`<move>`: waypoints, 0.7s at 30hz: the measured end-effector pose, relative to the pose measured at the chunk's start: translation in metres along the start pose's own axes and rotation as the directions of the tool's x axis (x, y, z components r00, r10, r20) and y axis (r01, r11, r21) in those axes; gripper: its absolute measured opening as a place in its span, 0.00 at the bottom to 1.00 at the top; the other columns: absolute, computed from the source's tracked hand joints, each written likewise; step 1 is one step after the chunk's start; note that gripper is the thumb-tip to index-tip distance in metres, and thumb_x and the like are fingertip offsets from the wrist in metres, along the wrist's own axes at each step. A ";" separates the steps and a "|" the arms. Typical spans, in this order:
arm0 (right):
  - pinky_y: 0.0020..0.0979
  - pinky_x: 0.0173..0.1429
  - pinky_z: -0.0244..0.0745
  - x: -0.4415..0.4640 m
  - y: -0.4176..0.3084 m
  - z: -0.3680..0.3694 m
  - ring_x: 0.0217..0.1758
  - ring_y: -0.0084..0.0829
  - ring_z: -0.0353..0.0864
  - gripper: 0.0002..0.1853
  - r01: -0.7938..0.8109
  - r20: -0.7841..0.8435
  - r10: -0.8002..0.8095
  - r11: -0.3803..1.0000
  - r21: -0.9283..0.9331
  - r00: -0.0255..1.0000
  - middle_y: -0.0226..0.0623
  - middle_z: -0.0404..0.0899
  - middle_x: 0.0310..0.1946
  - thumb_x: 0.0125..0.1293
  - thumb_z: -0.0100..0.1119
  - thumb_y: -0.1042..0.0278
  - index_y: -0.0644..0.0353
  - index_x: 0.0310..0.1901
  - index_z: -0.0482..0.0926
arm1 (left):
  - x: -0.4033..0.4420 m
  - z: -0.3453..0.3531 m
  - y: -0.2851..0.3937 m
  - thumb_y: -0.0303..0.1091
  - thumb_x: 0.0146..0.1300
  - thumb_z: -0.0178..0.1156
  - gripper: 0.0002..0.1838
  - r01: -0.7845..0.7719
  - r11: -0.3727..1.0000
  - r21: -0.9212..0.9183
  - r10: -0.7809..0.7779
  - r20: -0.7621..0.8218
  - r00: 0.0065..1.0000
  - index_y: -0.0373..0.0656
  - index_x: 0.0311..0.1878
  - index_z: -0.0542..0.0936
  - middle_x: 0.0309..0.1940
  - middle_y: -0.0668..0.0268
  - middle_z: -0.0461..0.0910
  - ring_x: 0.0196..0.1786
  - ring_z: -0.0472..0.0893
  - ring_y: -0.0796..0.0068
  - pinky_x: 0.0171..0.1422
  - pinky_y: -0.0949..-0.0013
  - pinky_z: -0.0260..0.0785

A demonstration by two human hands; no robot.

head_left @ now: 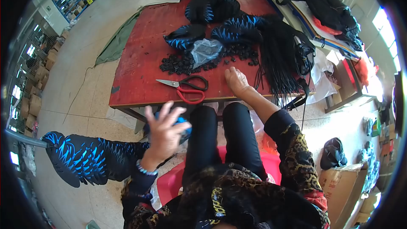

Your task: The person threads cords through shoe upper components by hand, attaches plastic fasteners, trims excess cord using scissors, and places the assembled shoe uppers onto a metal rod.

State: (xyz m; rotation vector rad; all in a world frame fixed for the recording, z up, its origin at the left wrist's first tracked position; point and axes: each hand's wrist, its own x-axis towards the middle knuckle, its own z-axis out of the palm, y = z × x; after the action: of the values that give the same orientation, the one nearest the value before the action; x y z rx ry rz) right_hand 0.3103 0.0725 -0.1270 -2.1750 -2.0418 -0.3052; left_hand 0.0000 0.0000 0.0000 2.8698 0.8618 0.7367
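Observation:
My left hand is raised beside my left knee, fingers spread and slightly blurred. Behind it is a black-and-blue patterned piece, mostly hidden, and I cannot tell if they touch. My right hand rests at the front of the red table with fingers curled in; whatever they hold, if anything, is hidden. Left of it lie scissors with red and black handles, blades pointing left. Beyond are small black plastic pieces in a pile, a clear plastic bag and a bundle of black cords.
Black-and-blue padded pieces lie farther back on the table. At left, a large patterned black-and-blue piece hangs by a metal rod. A cardboard box stands at right. Beneath me is a pink-red seat.

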 end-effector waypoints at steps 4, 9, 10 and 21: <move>0.40 0.32 0.75 -0.023 -0.018 -0.032 0.26 0.50 0.77 0.05 -0.071 -0.130 0.148 0.880 0.469 0.980 0.47 0.77 0.26 0.50 0.56 0.74 0.64 0.29 0.79 | 0.016 0.071 0.028 0.29 0.51 0.57 0.07 -0.160 0.979 -0.125 0.163 0.022 0.986 0.50 0.32 0.81 0.52 0.63 0.73 0.63 0.65 0.56 0.62 0.31 0.42; 0.35 0.30 0.71 -0.066 -0.028 -0.066 0.23 0.42 0.75 0.07 0.026 -0.154 0.173 0.579 0.815 0.973 0.45 0.80 0.25 0.52 0.55 0.75 0.66 0.32 0.81 | 0.025 0.125 0.036 0.28 0.49 0.59 0.09 -0.224 0.873 -0.433 0.275 0.058 0.960 0.43 0.36 0.81 0.49 0.59 0.73 0.52 0.70 0.57 0.61 0.48 0.52; 0.33 0.30 0.71 -0.074 -0.027 -0.079 0.22 0.38 0.75 0.08 -0.024 -0.092 0.174 0.571 0.820 0.980 0.44 0.80 0.26 0.53 0.56 0.75 0.67 0.33 0.81 | 0.024 0.124 0.035 0.28 0.49 0.59 0.09 -0.219 0.875 -0.431 0.270 0.060 0.961 0.43 0.36 0.81 0.49 0.59 0.73 0.52 0.70 0.57 0.61 0.48 0.52; 0.19 0.32 0.66 -0.118 -0.051 -0.122 0.26 0.20 0.71 0.07 -0.299 0.274 0.137 0.220 0.929 0.952 0.32 0.80 0.27 0.59 0.55 0.74 0.68 0.35 0.81 | 0.044 0.090 0.050 0.26 0.51 0.61 0.15 -0.029 0.925 -0.379 -0.093 -0.299 0.950 0.36 0.44 0.77 0.55 0.59 0.75 0.62 0.68 0.47 0.66 0.33 0.41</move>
State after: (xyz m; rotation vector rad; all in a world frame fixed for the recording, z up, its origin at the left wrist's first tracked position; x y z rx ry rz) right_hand 0.2464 -0.0673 -0.0395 -1.5264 -1.2125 0.9642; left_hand 0.0987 -0.0110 -0.0510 2.4266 0.6944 1.2278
